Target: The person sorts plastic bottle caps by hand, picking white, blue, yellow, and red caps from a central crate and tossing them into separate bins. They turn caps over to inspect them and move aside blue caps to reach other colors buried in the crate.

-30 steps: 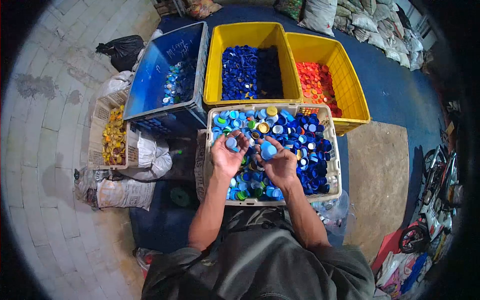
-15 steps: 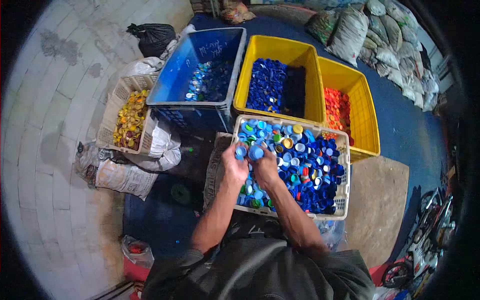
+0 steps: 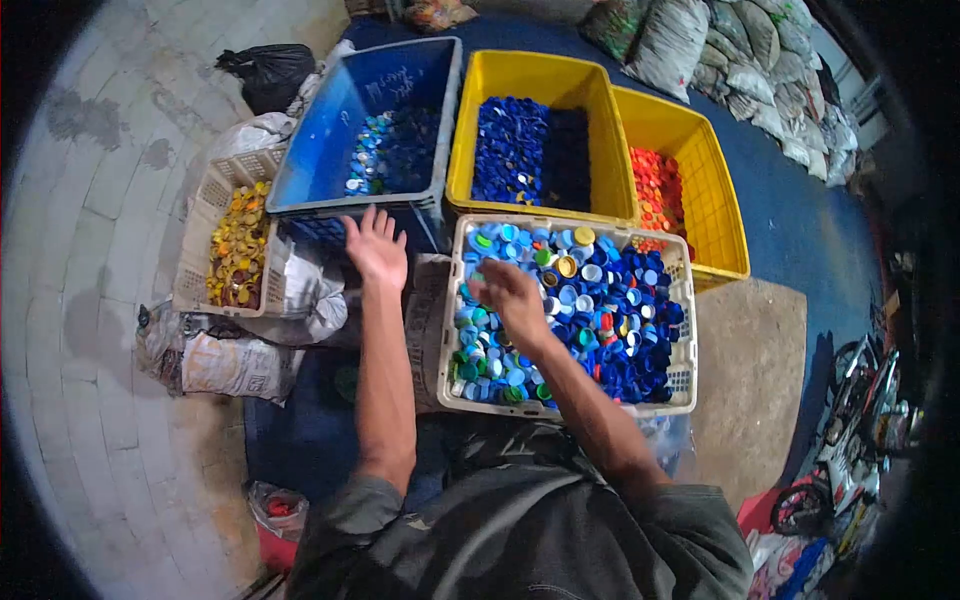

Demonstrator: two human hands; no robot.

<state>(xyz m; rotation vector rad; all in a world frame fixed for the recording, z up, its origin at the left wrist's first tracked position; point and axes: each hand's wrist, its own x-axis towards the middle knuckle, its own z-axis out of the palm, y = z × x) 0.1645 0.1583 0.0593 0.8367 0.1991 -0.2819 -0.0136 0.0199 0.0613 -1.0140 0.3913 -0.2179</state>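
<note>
My left hand (image 3: 377,248) is raised in front of the blue bin (image 3: 290,180), palm up with fingers spread and nothing in it. Over the left part of the cream crate (image 3: 682,390) is my right hand (image 3: 508,292), its fingers bent and partly hidden; whether it holds a cap I cannot make out. Light blue, dark blue, white, green and a few yellow and red bottle caps (image 3: 590,300) fill that crate. Inside the blue bin lie mixed light blue and white caps (image 3: 372,145).
Behind the crate, a yellow bin (image 3: 622,190) holds dark blue caps; another yellow bin (image 3: 725,200) holds red-orange ones. At left, a cream basket (image 3: 190,270) contains yellow caps (image 3: 240,240). Sacks (image 3: 230,365) lie below it. Motorbike parts (image 3: 850,440) stand at right.
My left hand has moved left, away from my right hand, and opened; the light blue caps it held are gone. The view has shifted slightly, moving the bins left and up.
</note>
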